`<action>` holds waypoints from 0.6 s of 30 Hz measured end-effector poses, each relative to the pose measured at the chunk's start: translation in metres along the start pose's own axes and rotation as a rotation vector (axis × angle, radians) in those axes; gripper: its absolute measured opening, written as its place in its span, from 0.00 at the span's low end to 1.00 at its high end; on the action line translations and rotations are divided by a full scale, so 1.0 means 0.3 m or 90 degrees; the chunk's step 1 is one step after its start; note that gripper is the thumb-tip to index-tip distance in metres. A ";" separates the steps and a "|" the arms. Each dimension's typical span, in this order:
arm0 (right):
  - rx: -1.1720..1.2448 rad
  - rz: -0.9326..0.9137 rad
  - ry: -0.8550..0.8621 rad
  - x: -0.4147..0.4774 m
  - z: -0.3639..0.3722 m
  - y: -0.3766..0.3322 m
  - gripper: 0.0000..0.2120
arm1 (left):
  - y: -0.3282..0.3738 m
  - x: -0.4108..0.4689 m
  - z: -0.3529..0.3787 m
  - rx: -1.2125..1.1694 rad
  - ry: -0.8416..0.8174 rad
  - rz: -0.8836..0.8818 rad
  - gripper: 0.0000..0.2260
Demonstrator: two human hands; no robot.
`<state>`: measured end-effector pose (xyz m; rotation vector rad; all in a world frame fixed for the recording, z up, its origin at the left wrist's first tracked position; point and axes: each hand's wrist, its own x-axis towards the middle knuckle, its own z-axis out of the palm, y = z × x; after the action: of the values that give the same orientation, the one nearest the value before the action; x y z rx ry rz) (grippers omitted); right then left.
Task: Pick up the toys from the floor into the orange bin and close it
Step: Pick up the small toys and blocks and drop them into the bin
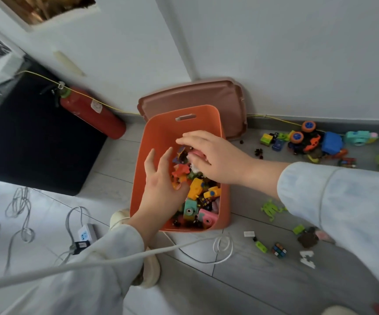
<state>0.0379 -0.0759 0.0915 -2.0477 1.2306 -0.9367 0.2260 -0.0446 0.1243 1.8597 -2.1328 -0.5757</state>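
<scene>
The orange bin [161,133] is smooth, glossy plastic, a rounded rectangle with a slot handle cut in its far wall; it stands open on the grey wood-grain floor [240,287] at centre frame. Its lid [206,96], a duller brownish plastic with a raised rim, leans against the white wall at 12 o'clock from the bin. Inside lies a heap of hard plastic toys, among them a teal toy camera [190,211] and a pink toy camera [207,219] near the front wall.

Both hands are over the bin. The left hand [161,183] is low among the toys, fingers spread, its grip open and holding nothing that can be made out. The right hand [211,153] reaches in from 3 o'clock, palm down, fingers curled over a small pink and white piece; whether its grip is truly closed on it cannot be told.

More toys remain on the floor: a monster truck [306,139] with orange-and-blue wheels at 2 o'clock, a flat green frog [271,209] at 3 o'clock, and a small puzzle cube [279,250] at 4 o'clock. A red metal fire extinguisher [90,112] leans at 10 o'clock. A white power strip [86,234] with cords lies at 8 o'clock. No writing is legible.
</scene>
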 end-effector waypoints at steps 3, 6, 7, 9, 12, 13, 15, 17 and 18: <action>-0.045 0.011 0.072 -0.047 -0.033 0.036 0.21 | 0.052 0.024 0.027 -0.010 0.023 0.038 0.35; -0.091 0.032 0.122 -0.114 -0.061 0.081 0.22 | 0.139 0.048 0.070 -0.052 0.054 0.062 0.30; -0.102 0.042 0.139 -0.140 -0.070 0.099 0.22 | 0.176 0.055 0.089 -0.068 0.061 0.078 0.29; -0.122 0.065 0.174 -0.197 -0.089 0.147 0.23 | 0.251 0.066 0.132 -0.091 0.065 0.129 0.29; -0.153 0.136 0.169 -0.289 -0.115 0.236 0.25 | 0.337 0.071 0.205 -0.102 0.038 0.208 0.29; -0.174 0.163 0.148 -0.322 -0.118 0.268 0.27 | 0.355 0.068 0.229 -0.099 0.013 0.230 0.30; -0.227 0.208 0.096 -0.398 -0.126 0.335 0.29 | 0.381 0.066 0.287 -0.087 -0.054 0.271 0.31; -0.254 0.261 0.034 -0.472 -0.136 0.388 0.33 | 0.386 0.068 0.350 -0.061 -0.121 0.290 0.32; -0.258 0.291 -0.006 -0.509 -0.141 0.413 0.35 | 0.382 0.068 0.385 -0.045 -0.152 0.289 0.33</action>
<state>-0.1092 0.0055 -0.0190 -1.9157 1.8992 -0.4880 0.0707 -0.0379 0.0720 1.2549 -2.5385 -0.7783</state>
